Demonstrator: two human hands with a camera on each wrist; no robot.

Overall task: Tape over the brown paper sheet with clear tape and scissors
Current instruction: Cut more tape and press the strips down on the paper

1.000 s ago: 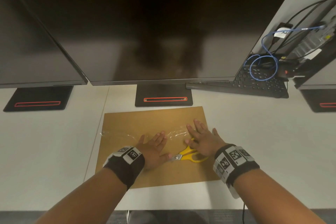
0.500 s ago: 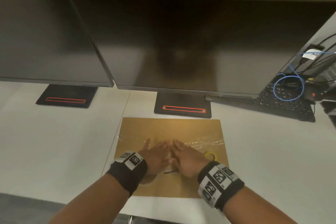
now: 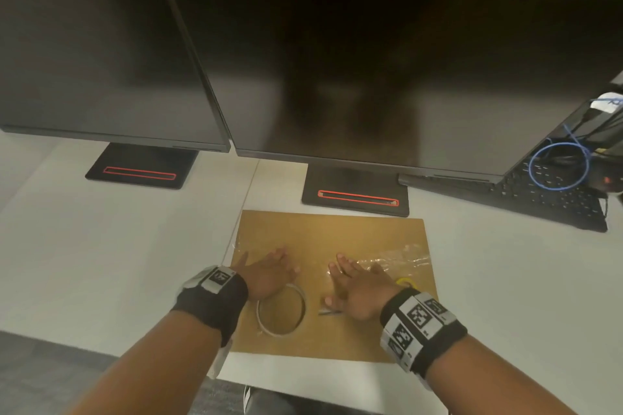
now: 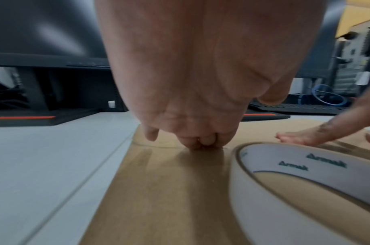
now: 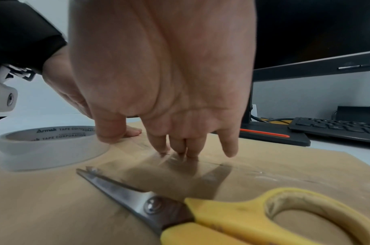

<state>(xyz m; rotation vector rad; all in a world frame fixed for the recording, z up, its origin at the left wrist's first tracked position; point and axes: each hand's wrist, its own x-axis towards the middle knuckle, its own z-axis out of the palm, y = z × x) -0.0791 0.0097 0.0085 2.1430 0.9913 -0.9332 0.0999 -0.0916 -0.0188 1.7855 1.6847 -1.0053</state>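
A brown paper sheet [image 3: 333,232] lies flat on the white desk before the middle monitor. A strip of clear tape [image 3: 394,258] runs across it, wrinkled at its right end. My left hand [image 3: 269,271] lies flat on the tape's left part with straight fingers [image 4: 200,145] pressing down. My right hand [image 3: 357,283] presses the tape's middle with straight fingertips [image 5: 179,149]. A roll of clear tape [image 3: 281,310] [image 4: 305,190] [image 5: 47,145] lies on the sheet just behind my left hand. Yellow-handled scissors [image 5: 211,213] [image 3: 403,281] lie shut under my right wrist, mostly hidden in the head view.
Two dark monitors [image 3: 371,71] on black stands [image 3: 355,194] rise right behind the sheet. A black keyboard [image 3: 546,199] and a coiled blue cable [image 3: 558,165] sit at the back right. The white desk [image 3: 118,256] stretches left of the sheet; its front edge is near my forearms.
My hands met at the tape's middle half a second ago and have now slid apart, the left going left and the right going right. The tape roll has come into view behind my left hand.
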